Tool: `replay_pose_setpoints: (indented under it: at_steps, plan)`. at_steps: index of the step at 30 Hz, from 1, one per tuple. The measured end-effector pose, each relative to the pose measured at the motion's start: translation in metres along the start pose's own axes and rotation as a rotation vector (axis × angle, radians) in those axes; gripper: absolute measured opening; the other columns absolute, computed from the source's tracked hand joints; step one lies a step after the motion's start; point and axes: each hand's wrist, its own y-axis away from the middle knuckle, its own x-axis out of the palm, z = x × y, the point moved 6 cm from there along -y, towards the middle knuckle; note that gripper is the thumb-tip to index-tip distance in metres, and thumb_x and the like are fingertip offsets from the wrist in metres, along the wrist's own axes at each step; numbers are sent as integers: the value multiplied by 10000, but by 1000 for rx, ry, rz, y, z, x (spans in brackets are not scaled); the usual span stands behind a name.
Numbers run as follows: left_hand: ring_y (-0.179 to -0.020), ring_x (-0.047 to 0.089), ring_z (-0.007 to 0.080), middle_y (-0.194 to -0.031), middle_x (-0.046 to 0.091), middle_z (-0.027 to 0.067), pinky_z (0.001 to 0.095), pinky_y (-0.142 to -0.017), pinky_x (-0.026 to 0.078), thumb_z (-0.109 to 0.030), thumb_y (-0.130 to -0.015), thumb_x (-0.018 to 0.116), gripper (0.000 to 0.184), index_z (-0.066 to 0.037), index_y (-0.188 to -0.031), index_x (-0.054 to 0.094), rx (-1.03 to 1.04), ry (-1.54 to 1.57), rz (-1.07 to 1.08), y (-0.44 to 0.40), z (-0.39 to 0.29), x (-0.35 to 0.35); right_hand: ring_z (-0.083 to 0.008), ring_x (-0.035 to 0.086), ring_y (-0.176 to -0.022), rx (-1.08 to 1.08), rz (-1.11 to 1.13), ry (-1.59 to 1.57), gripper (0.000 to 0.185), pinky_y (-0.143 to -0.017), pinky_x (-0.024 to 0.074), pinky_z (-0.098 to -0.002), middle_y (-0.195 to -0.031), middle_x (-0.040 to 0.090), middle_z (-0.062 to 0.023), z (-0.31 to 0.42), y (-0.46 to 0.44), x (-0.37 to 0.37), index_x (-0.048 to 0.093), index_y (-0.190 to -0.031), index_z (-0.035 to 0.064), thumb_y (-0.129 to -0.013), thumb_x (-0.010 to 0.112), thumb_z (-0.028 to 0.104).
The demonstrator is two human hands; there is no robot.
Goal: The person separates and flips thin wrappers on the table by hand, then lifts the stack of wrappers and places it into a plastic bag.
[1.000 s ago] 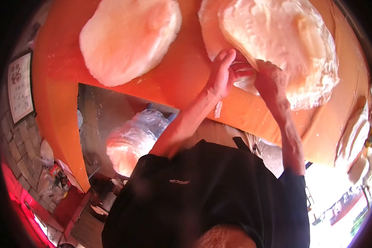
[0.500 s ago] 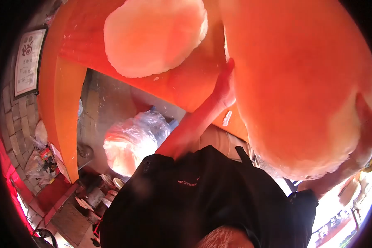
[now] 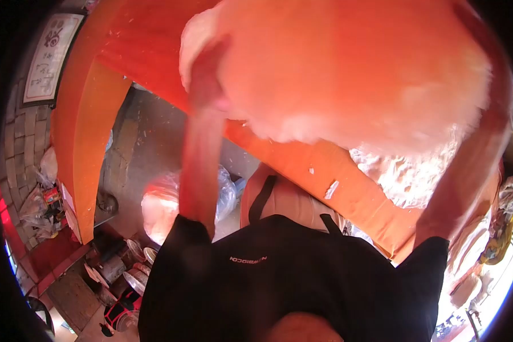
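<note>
A large, thin pale sheet (image 3: 347, 74) with a ragged edge spreads between my hands, lit orange. What it is made of cannot be told. My left hand (image 3: 208, 80), smeared by motion, holds its left edge with the fingers pointing away from me. At the far right my right hand (image 3: 479, 28) is at the opposite edge, dark and blurred, its fingers hard to make out. Under the sheet's left side peeks the rim of a second pale round piece (image 3: 191, 40). Below its right side lies a crumpled white layered pile (image 3: 413, 176).
An orange-covered table (image 3: 279, 148) runs diagonally beneath the sheet, with small white scraps (image 3: 332, 189) on it. A plastic-wrapped bundle (image 3: 159, 208) stands below, left of my body. Pots and lids (image 3: 134, 279) lie on the lower left. A framed sign (image 3: 51, 60) hangs on the brick wall.
The sheet has moved left with both hands, overlapping the round piece at the left. The white pile and more of the table edge now show at the right.
</note>
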Motion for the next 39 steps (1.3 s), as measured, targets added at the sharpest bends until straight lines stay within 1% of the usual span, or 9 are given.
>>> replay_pose_setpoints:
  at_steps: [8, 10, 14, 18, 20, 23, 29, 33, 39]
  plan:
    - [-1003, 607, 207, -1125, 616, 117, 333, -832, 510, -54, -848, 652, 393, 35, -1209, 524, 238, -764, -618, 11, -79, -172, -107, 585, -717, 276, 287, 13, 353, -642, 479, -265, -849, 655, -33, -265, 13, 166, 648, -1050, -5, -783, 731, 210]
    - [-1019, 593, 204, -1139, 605, 115, 327, -853, 494, -43, -838, 665, 420, 33, -1223, 515, 270, -974, -809, 16, -77, -203, -99, 566, -674, 515, 94, -12, 429, -605, 468, -253, -806, 646, -29, -242, 44, 181, 620, -1094, -9, -770, 754, 238]
    - [-1109, 541, 213, -1223, 558, 123, 334, -904, 462, -222, -912, 605, 459, 11, -1282, 466, 208, -781, -677, 23, -80, -185, -220, 640, -836, 36, -27, 744, 527, -704, 503, -385, -919, 656, -158, -213, 26, 147, 602, -1131, 17, -775, 709, 390]
    - [-1174, 510, 247, -1277, 525, 150, 350, -954, 445, -352, -949, 519, 505, 1, -1304, 456, 49, -558, -622, 5, -46, -205, -330, 630, -938, 325, -189, 889, 689, -767, 489, -427, -977, 656, -198, -256, 36, 189, 526, -1135, 8, -769, 622, 585]
    - [-1189, 503, 263, -1292, 514, 153, 368, -975, 439, -368, -955, 499, 525, 6, -1318, 440, -28, -717, -731, 3, -49, -219, -358, 619, -924, -50, -48, 1036, 725, -778, 486, -439, -956, 649, -231, -275, 31, 192, 509, -1140, -24, -768, 609, 590]
    - [-1197, 499, 277, -1312, 497, 148, 399, -968, 443, -395, -957, 478, 553, 17, -1323, 431, 60, -731, -660, 8, -51, -206, -351, 622, -939, 98, -32, 685, 609, -794, 487, -430, -1010, 634, -230, -242, 48, 154, 525, -1208, 23, -775, 698, 415]
    - [-958, 591, 207, -1061, 603, 117, 353, -810, 489, -403, -954, 469, 464, -2, -1183, 515, 249, -758, -894, 94, -39, -214, -316, 552, -998, -101, -66, 1337, 589, -879, 445, -436, -1010, 610, -127, -194, 179, -7, 592, -1113, 82, -644, 801, 370]
    - [-566, 514, 97, -628, 525, 3, 223, -517, 393, -204, -938, 549, 173, -44, -1002, 566, 12, -936, -726, 141, 53, -164, -329, 553, -995, -87, -67, 1473, 518, -754, 503, -428, -1035, 580, -132, -191, 205, -42, 582, -1055, 62, -667, 794, 330]
    - [-683, 543, 85, -782, 570, 28, 209, -613, 443, -139, -940, 541, 242, -1, -1138, 534, -399, -1039, 18, 129, 191, -33, -309, 611, -787, -227, 31, 1537, 246, -619, 522, -433, -815, 603, -140, -199, 198, -44, 572, -945, 46, -723, 651, 117]
